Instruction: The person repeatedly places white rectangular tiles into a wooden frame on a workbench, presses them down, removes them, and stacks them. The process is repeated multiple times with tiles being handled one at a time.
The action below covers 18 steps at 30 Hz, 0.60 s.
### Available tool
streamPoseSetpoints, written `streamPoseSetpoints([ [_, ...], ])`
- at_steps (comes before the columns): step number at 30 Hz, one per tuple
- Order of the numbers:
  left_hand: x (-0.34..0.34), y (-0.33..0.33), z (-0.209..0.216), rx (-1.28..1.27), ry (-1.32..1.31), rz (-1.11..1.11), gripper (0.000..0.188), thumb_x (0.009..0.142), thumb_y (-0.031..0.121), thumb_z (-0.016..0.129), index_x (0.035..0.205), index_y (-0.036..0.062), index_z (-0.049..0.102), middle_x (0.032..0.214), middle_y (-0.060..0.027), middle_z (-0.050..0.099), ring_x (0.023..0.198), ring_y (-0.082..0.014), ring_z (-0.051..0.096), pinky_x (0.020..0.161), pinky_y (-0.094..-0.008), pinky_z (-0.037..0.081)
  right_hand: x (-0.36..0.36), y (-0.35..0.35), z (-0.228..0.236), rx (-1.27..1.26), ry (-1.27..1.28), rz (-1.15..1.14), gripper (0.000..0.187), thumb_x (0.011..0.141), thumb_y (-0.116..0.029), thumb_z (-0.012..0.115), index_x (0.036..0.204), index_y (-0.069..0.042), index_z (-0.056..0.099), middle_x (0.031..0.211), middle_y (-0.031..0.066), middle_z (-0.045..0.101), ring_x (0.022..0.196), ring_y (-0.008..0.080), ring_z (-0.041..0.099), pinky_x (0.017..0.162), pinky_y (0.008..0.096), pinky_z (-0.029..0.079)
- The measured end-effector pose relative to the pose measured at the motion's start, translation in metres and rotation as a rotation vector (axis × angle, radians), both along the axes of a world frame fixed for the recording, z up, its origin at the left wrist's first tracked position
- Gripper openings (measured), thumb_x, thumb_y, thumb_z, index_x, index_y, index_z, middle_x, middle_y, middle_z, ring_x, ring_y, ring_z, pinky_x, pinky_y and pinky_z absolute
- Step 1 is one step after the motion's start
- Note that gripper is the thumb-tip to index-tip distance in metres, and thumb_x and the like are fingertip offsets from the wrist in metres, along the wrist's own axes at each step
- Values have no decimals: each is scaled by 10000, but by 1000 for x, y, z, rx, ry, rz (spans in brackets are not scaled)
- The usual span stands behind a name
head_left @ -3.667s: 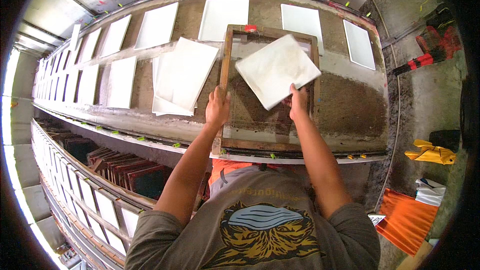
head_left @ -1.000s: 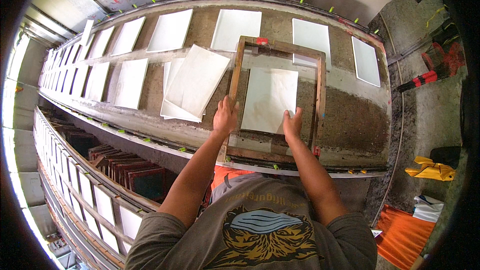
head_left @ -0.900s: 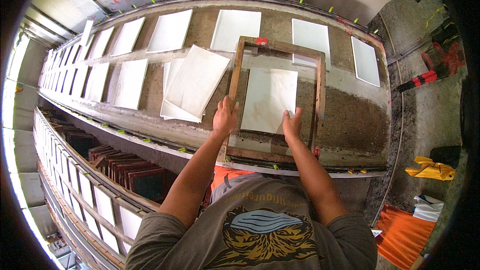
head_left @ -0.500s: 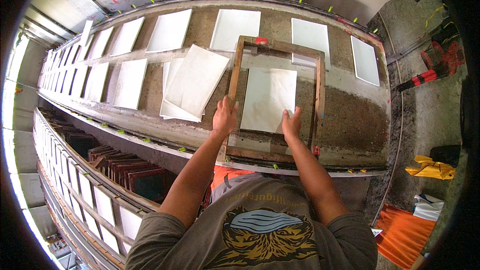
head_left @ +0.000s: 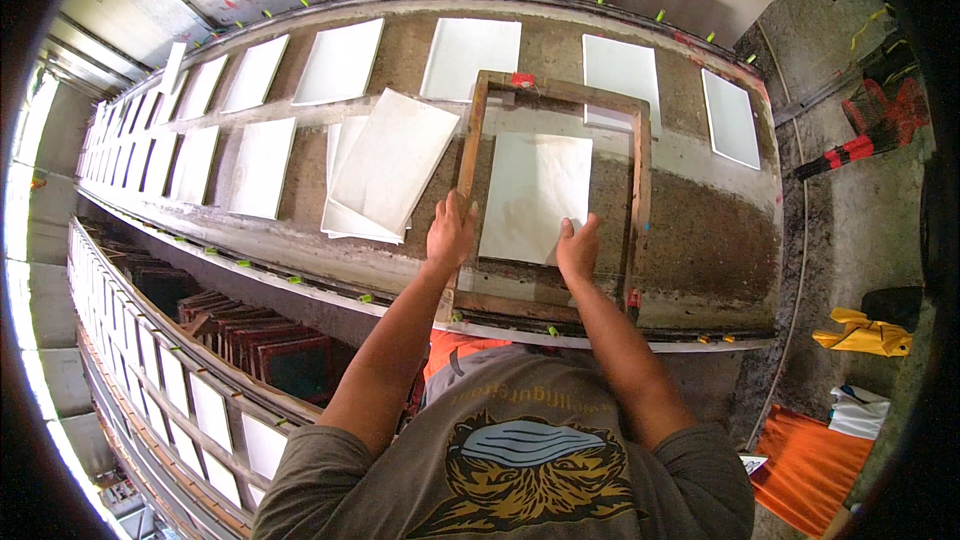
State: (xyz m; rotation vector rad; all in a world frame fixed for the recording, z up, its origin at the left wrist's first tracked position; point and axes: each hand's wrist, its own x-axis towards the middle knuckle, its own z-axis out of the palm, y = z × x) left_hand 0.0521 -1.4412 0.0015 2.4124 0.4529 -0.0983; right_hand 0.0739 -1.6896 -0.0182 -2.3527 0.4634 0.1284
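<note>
A wooden frame (head_left: pixel 641 170) with red tape at two corners lies on the long table in front of me. My left hand (head_left: pixel 453 232) is closed around its left bar. Within the frame's outline is a white sheet (head_left: pixel 535 195), partly shaded. My right hand (head_left: pixel 578 245) is inside the frame too, thumb up, with its fingers closed at the sheet's lower right edge. Whether mesh spans the frame I cannot tell. Left of the frame, a few overlapping white sheets (head_left: pixel 392 162) lie askew.
Rows of white sheets (head_left: pixel 338 60) lie along the stained table (head_left: pixel 705 250), whose rim carries green clips. Lower left, several dark framed screens (head_left: pixel 290 365) stand beneath another table of sheets. At right are a red-and-black item (head_left: pixel 860 150), yellow gloves (head_left: pixel 862 332) and an orange cloth (head_left: pixel 812 470).
My right hand and the white sheet inside the frame have shifted slightly left. The frame and my left hand stay nearly where they were.
</note>
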Motion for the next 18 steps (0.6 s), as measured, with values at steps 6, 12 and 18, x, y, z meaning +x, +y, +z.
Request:
streamPoseSetpoints([
  [6, 0, -1, 4, -6, -3, 1, 647, 1010, 407, 546, 1497, 42, 325, 1372, -271, 489, 1169, -484, 571, 965, -545, 493, 0, -1, -3, -105, -124, -7, 576, 987, -276, 621, 1400, 48, 384, 1257, 320, 539, 1129, 497, 570, 942, 558, 467],
  [12, 0, -3, 6, 18, -36, -7, 630, 1011, 404, 546, 1484, 42, 342, 1348, -278, 503, 1144, -490, 581, 940, -555, 504, 1, -14, -7, -136, -198, 24, 589, 976, -281, 640, 1397, 57, 404, 1275, 305, 518, 1180, 476, 523, 989, 547, 432],
  [18, 0, -2, 6, 18, -38, -10, 629, 1009, 387, 552, 1473, 15, 349, 1346, -288, 500, 1141, -490, 583, 937, -548, 510, -3, -20, -11, -312, -200, 114, 544, 1007, -315, 616, 1378, 26, 409, 1246, 244, 471, 1169, 417, 478, 968, 545, 422],
])
